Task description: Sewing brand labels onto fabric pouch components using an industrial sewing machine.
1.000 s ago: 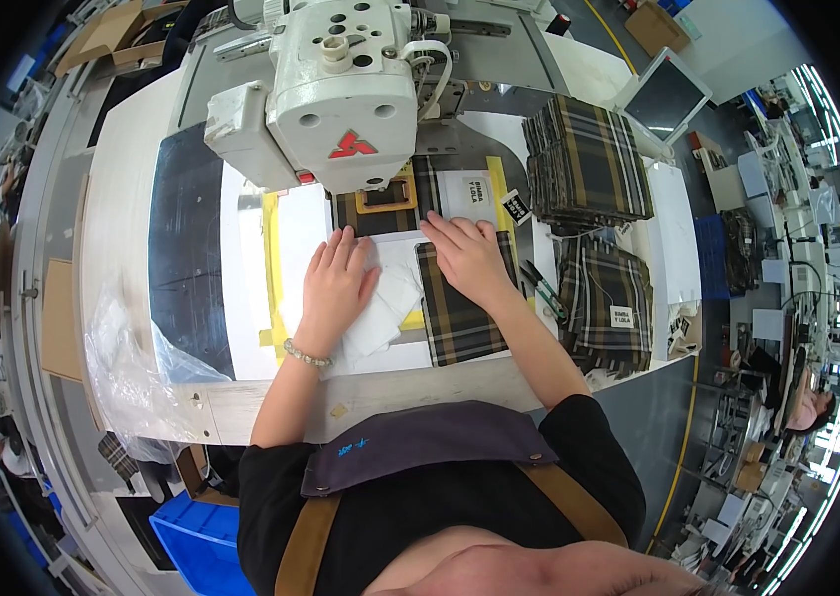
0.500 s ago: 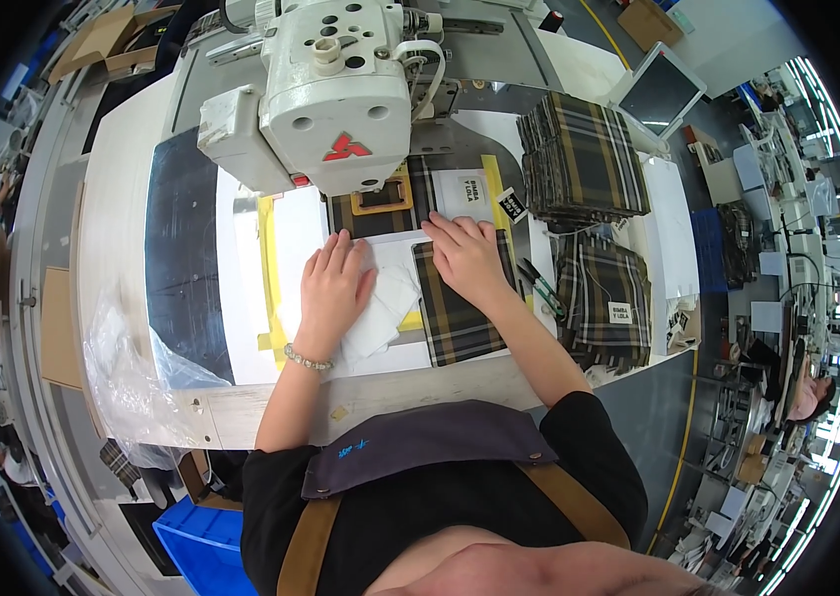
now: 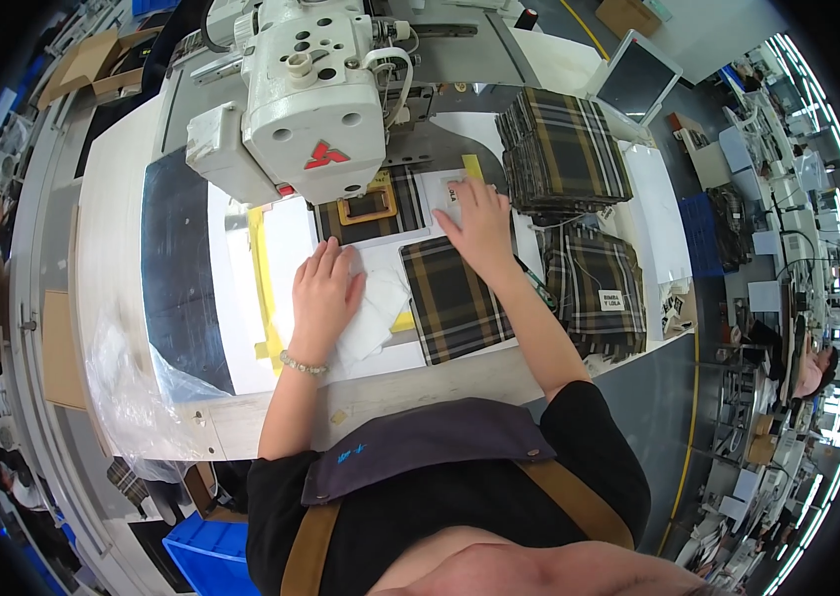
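Reach shifted: our right hand (image 3: 482, 238) moved from the plaid panel's (image 3: 407, 207) lower edge to the white label (image 3: 449, 195), grip unclear, leaving our flat, ungrasping left hand (image 3: 323, 293) alone near that edge.

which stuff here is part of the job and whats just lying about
Likely part of the job:
sewing machine
plaid panel under its head
orange frame on that panel
white printed piece at the right hand
nearer plaid panel
taller plaid stack

Likely just lying about:
crumpled clear plastic
blue bin
cardboard sheet at left
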Motion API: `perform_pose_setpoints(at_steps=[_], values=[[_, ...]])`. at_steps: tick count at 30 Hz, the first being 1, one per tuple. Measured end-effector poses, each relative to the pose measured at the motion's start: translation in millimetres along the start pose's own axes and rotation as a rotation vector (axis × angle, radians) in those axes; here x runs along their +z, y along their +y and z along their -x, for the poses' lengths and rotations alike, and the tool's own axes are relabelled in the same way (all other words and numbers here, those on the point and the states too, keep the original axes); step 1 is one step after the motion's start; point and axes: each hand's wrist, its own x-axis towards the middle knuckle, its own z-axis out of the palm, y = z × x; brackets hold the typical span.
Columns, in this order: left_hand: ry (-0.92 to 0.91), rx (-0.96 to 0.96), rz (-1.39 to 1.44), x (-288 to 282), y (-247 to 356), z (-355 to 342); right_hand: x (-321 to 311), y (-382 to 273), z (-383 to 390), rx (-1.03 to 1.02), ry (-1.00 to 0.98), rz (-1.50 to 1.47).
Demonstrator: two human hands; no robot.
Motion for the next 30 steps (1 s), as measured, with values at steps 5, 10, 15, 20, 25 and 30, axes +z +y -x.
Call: perform_pose_setpoints(at_steps=[5,10,15,20,25,30], values=[[-0.002,0.009,0.004,0,-1,0,8,18,-14,0.036,-0.102,0.153],[-0.022,0.035,0.019,-6,-3,-3,8,19,-23,-0.008,-0.141,0.152],[-0.016,0.017,0.227,-22,6,-9,-13,-7,-30,-0.003,-0.152,-0.229],[0.003,-0.09,0.623,-26,24,-15,-14,-56,-14,0.25,-0.666,-1.157],[-0.165,-0.363,0.885,-27,12,-19,-28,-67,-18,0.28,-0.721,-1.059],[-0.165,-0.376,0.914,-22,7,-26,-29,-70,-27,0.422,-0.758,-1.055]])
